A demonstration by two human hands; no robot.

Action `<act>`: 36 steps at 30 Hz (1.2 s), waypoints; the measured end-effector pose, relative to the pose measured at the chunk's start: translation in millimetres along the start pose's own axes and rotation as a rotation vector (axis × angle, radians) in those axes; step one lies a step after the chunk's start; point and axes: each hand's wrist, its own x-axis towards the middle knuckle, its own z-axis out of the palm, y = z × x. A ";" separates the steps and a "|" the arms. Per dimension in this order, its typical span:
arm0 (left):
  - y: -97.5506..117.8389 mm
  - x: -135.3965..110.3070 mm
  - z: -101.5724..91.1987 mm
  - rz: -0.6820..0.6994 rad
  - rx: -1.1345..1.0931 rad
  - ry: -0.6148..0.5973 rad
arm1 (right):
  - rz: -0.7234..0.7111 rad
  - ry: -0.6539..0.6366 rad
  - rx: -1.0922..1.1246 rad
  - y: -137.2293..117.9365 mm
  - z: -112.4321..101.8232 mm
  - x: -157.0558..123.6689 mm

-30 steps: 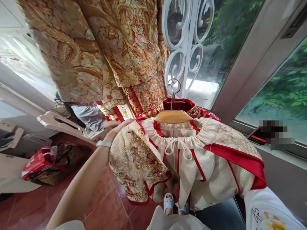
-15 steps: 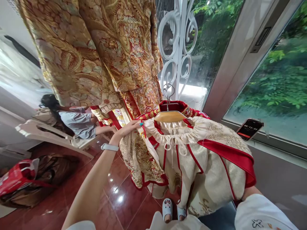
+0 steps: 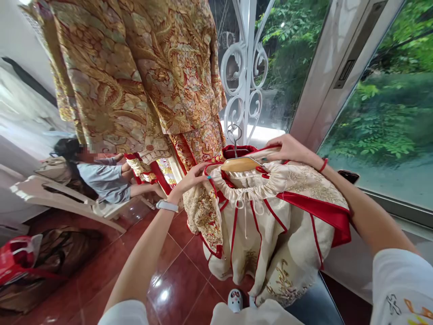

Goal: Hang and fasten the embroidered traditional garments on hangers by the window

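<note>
A cream garment with red trim and gold embroidery (image 3: 270, 225) hangs on a wooden hanger (image 3: 241, 164) with a metal hook (image 3: 234, 133). My left hand (image 3: 194, 177), with a white wristband, pinches the red-trimmed edge of the garment at the hanger's left end. Over the hanger's right end, my right hand (image 3: 289, 149) grips the red collar and the hanger, a red string on its wrist. The garment's open inner lining faces me, with a drawstring bow in the middle.
A large gold and red embroidered robe (image 3: 135, 76) hangs at the upper left. White scrolled ironwork (image 3: 245, 67) stands behind the hanger by the window. A person sits on a white chair (image 3: 64, 198) at the left. Bags (image 3: 37, 262) lie on the red tiled floor. A phone (image 3: 348, 176) rests on the sill.
My right hand has come into view and taken hold of the hanger's right end. My left hand has slid toward the hanger, and the garment now hangs lower and narrower.
</note>
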 end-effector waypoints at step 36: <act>71.5 -21.2 114.3 0.380 0.902 0.545 | -0.113 0.144 0.077 87.1 22.8 -57.0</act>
